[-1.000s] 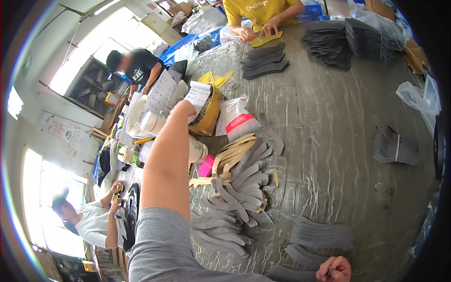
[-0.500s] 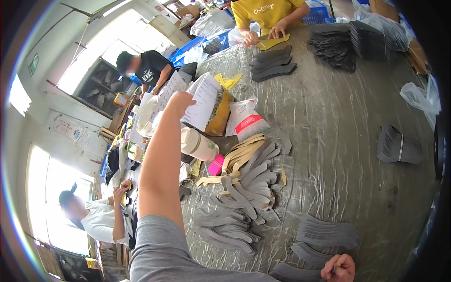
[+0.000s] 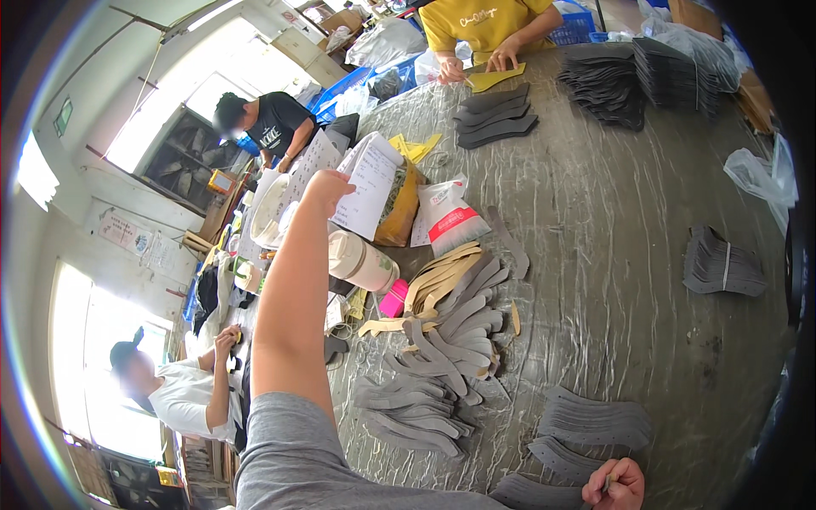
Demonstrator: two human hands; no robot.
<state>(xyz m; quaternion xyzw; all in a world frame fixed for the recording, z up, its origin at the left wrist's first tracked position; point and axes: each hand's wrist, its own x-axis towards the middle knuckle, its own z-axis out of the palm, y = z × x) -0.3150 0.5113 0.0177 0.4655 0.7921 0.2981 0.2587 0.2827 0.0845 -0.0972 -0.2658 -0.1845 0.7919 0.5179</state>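
My left arm stretches forward across the table. At its end my left hand (image 3: 330, 194) pinches the pages of an open notebook (image 3: 371, 183) with handwriting on them. The notebook leans against a yellow box (image 3: 401, 208). Low on the right, my right hand (image 3: 615, 486) is curled closed; a small tip shows between its fingers, too small to name. Beside that hand lie fanned stacks of grey curved cut pieces (image 3: 593, 422). Loose grey strips (image 3: 412, 412) and a bundle of tan strips (image 3: 442, 279) lie in the middle, nearer my left arm.
A cream bottle (image 3: 361, 259), a pink block (image 3: 394, 299) and a red-and-white bag (image 3: 455, 219) stand near the notebook. A tied grey bundle (image 3: 724, 262) lies right. Dark stacks (image 3: 603, 85) sit far right. A person in yellow (image 3: 484, 25) handles a yellow piece; two others work left.
Both my hands stay nearly in place, the left still at the notebook pages. The view has shifted slightly. The person at lower left has moved their head and hands a little.
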